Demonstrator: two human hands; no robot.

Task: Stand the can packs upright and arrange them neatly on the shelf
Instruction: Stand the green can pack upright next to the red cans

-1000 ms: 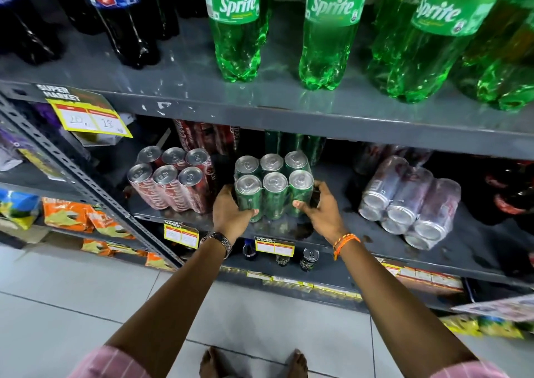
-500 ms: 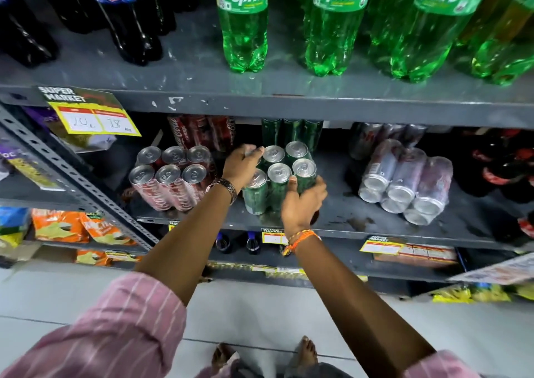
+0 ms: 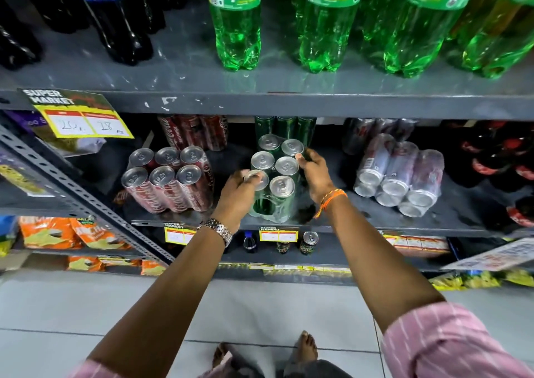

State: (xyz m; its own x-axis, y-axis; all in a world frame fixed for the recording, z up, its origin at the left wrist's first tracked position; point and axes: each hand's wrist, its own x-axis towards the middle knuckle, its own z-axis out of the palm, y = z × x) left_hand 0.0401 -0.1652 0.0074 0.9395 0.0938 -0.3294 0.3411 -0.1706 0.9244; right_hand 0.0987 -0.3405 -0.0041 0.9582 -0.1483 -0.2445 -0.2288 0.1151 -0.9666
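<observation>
Closest to me, at 6 o'clock, I see two bare feet (image 3: 306,348) on the pale floor tiles (image 3: 57,305), and pink striped sleeves (image 3: 450,346) at the bottom corners. Two arms reach up from there to the middle shelf (image 3: 361,213).

My left hand (image 3: 239,192) has a metal watch (image 3: 218,230) on the wrist. Its fingers are curled over the top of the near left can of the green can pack (image 3: 276,178), so it is closed on the pack. My right hand (image 3: 315,172) has an orange thread band (image 3: 332,197) on the wrist. It is pressed against the right side of the same pack with the fingers bent around it.

The green can pack stands upright near the front edge of the middle shelf, right in the center, with its six silver tops facing up. It is wrapped in clear plastic.

At 9 o'clock from it, just beside it, stands the red cola can pack (image 3: 170,181), also upright. At 3 o'clock, a bit apart, the silver can pack (image 3: 401,175) lies tipped over, with its can bottoms pointing at me.

Farther back, more red and green cans stand in the dark behind the packs.

At 12 o'clock, on the top shelf (image 3: 173,68), stand green Sprite bottles (image 3: 237,22), with dark cola bottles (image 3: 115,16) at 11 o'clock. A yellow price tag (image 3: 83,120) hangs at 10 o'clock
</observation>
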